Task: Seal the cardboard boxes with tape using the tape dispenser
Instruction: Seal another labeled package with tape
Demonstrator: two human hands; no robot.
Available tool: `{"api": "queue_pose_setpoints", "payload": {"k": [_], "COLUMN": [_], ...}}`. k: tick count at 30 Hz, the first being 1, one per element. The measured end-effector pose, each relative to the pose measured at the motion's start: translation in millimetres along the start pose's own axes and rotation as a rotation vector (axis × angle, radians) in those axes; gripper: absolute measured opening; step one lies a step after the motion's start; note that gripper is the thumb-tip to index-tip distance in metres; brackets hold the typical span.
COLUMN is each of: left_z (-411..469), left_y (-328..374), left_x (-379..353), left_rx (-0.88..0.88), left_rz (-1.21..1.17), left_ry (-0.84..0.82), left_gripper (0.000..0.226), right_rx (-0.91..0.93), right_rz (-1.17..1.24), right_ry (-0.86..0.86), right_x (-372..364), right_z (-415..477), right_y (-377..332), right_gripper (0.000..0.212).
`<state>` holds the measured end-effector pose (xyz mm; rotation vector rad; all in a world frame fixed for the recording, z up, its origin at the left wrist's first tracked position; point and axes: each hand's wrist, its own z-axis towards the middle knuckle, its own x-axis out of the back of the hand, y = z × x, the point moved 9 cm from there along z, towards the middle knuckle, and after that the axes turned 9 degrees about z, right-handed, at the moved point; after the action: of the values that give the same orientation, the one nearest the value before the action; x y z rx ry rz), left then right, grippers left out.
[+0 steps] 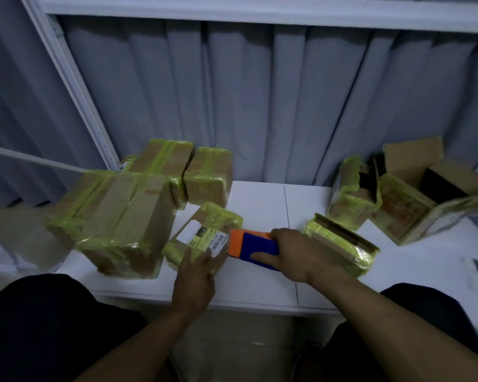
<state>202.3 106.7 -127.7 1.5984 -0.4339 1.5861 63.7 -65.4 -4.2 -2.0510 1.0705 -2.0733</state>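
Taping under way: right hand (301,255) fingers curled round the dispenser (253,245) at the small box (204,232) on the bench (260,199), left hand (195,274) fingers flat on top, next likely a firm pull across

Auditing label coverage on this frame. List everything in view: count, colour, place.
sealed boxes: 3, brown with yellow-green tape, table left
labelled box: 1, same colours, white label, centre front
right-side boxes: 3, brown with yellow-green tape, table right; at least two are open on top
tape dispenser: 1, orange and blue, centre front, beside the labelled box
table: 1, white, under everything
curtain: grey, behind the table
shelf frame: white, left and above
left grip: bare hand, fingers straight, resting on the labelled box
right grip: bare hand, holding the tape dispenser
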Motion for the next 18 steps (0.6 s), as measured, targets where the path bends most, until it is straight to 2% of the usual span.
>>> {"api": "queue_pose_setpoints", "payload": {"k": [3,7,9,13,18], "left_z": [-1,28,41,59,75], "left_y": [0,-1,3,-2,0], "left_x": [2,18,23,7,-7], "left_rx": [-0.115,-0.217,-0.196,-0.087,0.16], "left_rz": [0.017,0.415,0.47,0.419,0.045], "left_ry": [-0.06,-0.292,-0.371,-0.538,-0.553], "left_gripper": [0.091,0.074,0.07,0.084,0.129], "right_rx": [0.031,0.117,0.172,0.212,0.163], "right_rz": [-0.065,-0.296,-0.411,-0.494,-0.437], "right_ry": [0.001,-0.006,-0.01,-0.014,0.053], "right_x": [17,16,9,0,10], "right_z": [2,9,14,32,61], "right_y": [0,-1,-8,-17,-12], "right_gripper": [0.053,0.062,0.062,0.061,0.062]}}
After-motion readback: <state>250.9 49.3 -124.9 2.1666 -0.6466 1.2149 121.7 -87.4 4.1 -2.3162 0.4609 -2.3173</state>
